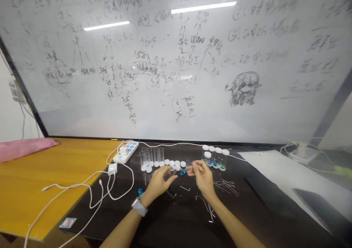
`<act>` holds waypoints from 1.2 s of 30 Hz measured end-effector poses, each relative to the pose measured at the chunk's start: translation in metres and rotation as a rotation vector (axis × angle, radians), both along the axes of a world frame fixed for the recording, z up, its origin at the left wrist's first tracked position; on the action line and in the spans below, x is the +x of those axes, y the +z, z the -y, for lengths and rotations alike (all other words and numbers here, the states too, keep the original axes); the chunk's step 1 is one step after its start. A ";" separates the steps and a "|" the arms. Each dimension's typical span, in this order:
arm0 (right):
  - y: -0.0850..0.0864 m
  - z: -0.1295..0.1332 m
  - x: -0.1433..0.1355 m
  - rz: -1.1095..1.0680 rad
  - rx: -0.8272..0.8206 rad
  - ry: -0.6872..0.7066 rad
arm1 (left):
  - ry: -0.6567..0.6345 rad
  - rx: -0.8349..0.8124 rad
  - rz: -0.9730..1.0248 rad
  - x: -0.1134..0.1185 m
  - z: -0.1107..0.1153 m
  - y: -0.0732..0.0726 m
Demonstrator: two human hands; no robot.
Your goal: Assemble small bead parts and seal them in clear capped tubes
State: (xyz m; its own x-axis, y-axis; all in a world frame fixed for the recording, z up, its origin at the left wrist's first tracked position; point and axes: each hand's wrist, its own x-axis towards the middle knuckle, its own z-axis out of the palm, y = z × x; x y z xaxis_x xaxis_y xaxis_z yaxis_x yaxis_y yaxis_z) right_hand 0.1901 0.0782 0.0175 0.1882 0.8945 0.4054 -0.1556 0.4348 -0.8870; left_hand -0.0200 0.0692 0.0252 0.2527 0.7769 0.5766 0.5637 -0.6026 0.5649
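My left hand (158,182), with a watch (139,206) on its wrist, curls its fingers and thumb near a row of white caps (177,163). Something clear seems to sit in its grasp, too small to name. Across from it, my right hand (202,176) pinches thumb and fingers together; what is between them is hard to make out. Between both hands lies a small shiny blue piece (183,173). A thin bent metal rod (185,188) rests on the dark table below. Right of my right hand are several thin metal pins (227,187).
Clear tubes (156,154) stand at the back, left of centre. Capped tubes (217,158) with blue and green contents stand back right. L-shaped rods (210,215) lie near the front. Left are a power strip (131,150) and white cables (90,189); right, a dark phone-like slab (316,206).
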 end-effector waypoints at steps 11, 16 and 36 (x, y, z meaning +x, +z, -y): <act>-0.005 0.009 -0.007 0.140 0.043 0.065 | 0.086 0.222 -0.331 -0.004 0.013 -0.007; -0.006 0.014 -0.001 0.489 0.121 0.110 | 0.147 0.221 -0.274 -0.009 0.010 -0.009; 0.001 0.022 0.001 0.741 0.111 0.438 | 0.082 0.285 -0.353 -0.010 0.012 -0.014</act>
State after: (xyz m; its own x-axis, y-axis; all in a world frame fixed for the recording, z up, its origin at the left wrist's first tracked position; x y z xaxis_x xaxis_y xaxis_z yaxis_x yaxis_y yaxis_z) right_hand 0.1912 0.0566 0.0181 -0.5114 0.7723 0.3767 0.2719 0.5613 -0.7817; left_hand -0.0300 0.0568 0.0112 0.4169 0.6255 0.6596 0.7440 -0.6516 0.1476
